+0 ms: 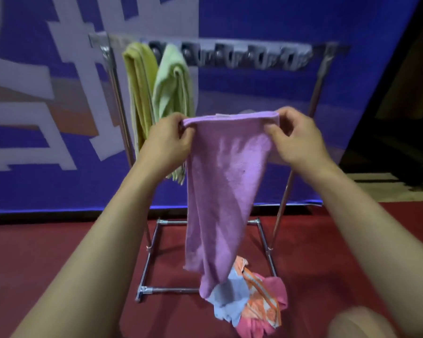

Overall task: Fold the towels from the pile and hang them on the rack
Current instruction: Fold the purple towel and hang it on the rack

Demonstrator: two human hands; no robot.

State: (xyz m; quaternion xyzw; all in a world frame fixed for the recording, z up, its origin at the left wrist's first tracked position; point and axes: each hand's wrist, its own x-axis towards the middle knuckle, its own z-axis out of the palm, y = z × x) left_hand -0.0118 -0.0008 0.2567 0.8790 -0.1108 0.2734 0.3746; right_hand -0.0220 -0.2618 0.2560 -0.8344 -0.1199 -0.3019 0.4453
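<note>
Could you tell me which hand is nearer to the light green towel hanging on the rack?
Left. The left hand overlaps the light green towel; the right hand is far across.

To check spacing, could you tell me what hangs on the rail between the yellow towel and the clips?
Head view: a folded light green towel hangs between the yellow towel and the clips.

1. Looks like a staged indoor recording or event space, not a home: large blue banner (254, 20) with big white lettering covering the far wall.
2. Floored in flat red carpet (59, 252), running right up to the banner's lower edge.
3. Furnished with a free-standing chrome rack (154, 242) on the carpet, two folded towels (156, 93) hung at its far left end.
4. Scattered with a loose pile (254, 301) of coloured cloths straight on the floor, near the rack's base.
5. Darker at far right, beyond the banner's edge; details there unclear.
</note>
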